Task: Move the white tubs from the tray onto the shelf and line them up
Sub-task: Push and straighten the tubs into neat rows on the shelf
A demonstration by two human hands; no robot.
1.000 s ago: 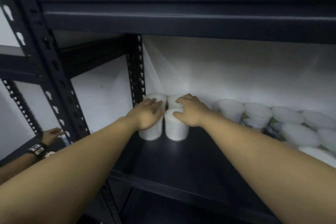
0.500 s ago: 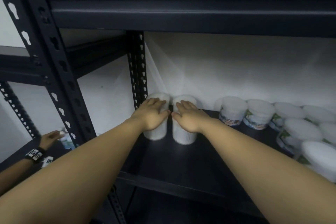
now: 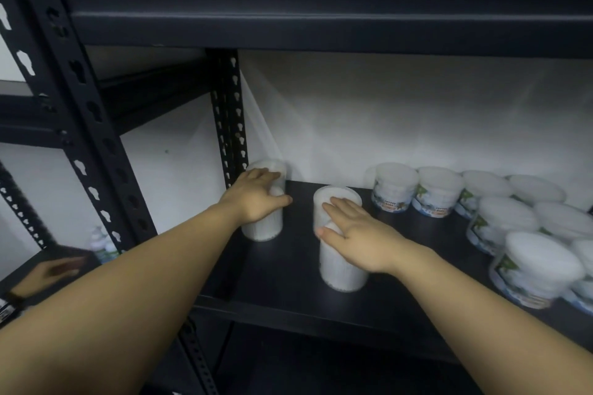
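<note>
Two tall stacks of white tubs stand on the dark shelf [image 3: 288, 301]. The left stack [image 3: 263, 228] is at the back corner beside the upright post. My left hand [image 3: 256, 199] holds it, fingers over its top and thumb round its front. The right stack [image 3: 340, 276] stands apart from it, nearer the front edge. My right hand [image 3: 356, 234] grips that stack from the right side, with the thumb across its front. The tray is out of view.
Several labelled white tubs [image 3: 395, 187] crowd the right part of the shelf in rows. A perforated post [image 3: 229, 125] bounds the left back corner and another post [image 3: 80, 112] stands in front. Another person's hand [image 3: 51, 272] and a small bottle [image 3: 102, 247] are at the lower left.
The two stacks stood side by side and touching. My right hand has drawn its stack forward and to the right, which opened a gap. My left hand stays on the corner stack.
</note>
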